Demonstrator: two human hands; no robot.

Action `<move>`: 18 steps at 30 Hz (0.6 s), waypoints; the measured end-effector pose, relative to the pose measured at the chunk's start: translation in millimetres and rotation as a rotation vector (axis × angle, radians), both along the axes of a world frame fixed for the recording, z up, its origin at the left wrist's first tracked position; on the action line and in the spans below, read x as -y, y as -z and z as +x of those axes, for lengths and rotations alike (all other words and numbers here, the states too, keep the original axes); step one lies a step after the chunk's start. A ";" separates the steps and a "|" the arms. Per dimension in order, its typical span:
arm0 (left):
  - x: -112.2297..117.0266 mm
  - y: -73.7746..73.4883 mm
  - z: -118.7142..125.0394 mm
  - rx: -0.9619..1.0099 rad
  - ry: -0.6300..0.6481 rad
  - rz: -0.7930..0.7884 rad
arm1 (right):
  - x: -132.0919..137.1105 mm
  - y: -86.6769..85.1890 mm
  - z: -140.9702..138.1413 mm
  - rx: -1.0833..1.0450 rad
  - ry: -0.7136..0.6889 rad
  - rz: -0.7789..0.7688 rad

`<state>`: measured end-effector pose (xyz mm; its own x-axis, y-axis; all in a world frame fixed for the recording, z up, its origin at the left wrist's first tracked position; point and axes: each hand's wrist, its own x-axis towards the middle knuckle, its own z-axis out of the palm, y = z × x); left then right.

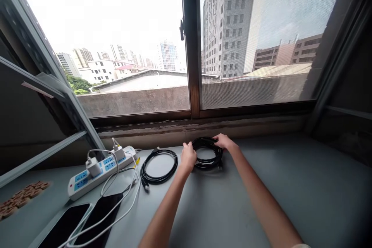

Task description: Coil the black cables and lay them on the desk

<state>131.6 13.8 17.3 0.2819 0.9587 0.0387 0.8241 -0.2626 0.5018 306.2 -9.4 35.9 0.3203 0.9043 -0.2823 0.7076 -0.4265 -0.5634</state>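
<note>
A thick coil of black cable [209,161] lies on the grey table [290,193] near the window sill. My left hand [188,156] grips the coil's left side with its fingers curled round the strands. My right hand [224,141] holds the coil's far right edge, fingers closed over it. A second, flatter coil of black cable [159,166] lies just left of my left hand, untouched, with a plug end pointing toward me.
A white power strip [99,171] with blue sockets holds two white chargers [93,166]; white leads run to two dark phones [87,221] at the front left. Brown wooden pieces [20,197] lie far left. A window [192,46] and a metal frame [43,85] border the table.
</note>
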 end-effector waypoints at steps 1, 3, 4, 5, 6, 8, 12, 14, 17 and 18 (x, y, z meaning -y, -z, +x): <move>-0.3 0.9 -0.1 -0.002 0.002 0.002 | 0.5 0.7 2.2 -0.042 -0.013 0.001; -2.0 2.6 -0.7 0.000 0.012 0.008 | 1.1 2.0 6.9 -0.111 -0.028 -0.004; -3.0 3.1 -1.0 0.004 0.019 0.011 | 1.2 2.6 9.2 -0.137 -0.030 -0.012; -3.8 3.4 -1.1 0.007 0.026 0.014 | 1.1 3.2 11.6 -0.157 -0.028 -0.022; -4.3 3.3 -1.2 0.011 0.032 0.016 | 0.8 4.0 13.7 -0.174 -0.026 -0.034; -4.1 2.5 -0.8 0.021 0.038 0.026 | 0.0 6.0 17.4 -0.203 -0.024 -0.053; -2.3 2.0 -0.3 0.036 0.027 0.035 | -1.7 10.7 21.5 -0.245 -0.011 -0.050; -3.2 3.0 -0.8 0.039 0.023 0.027 | -1.9 11.9 22.3 -0.261 -0.003 -0.041; -6.5 3.7 -2.4 0.047 0.025 0.024 | -0.8 11.6 22.3 -0.308 -0.015 -0.041; -7.4 3.3 -3.0 0.048 0.027 0.026 | -0.4 11.3 21.9 -0.326 -0.023 -0.043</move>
<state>128.6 21.2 14.1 0.3047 0.9493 0.0778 0.7918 -0.2978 0.5333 328.1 -9.0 24.7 0.1865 0.8951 -0.4050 0.5028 -0.4411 -0.7434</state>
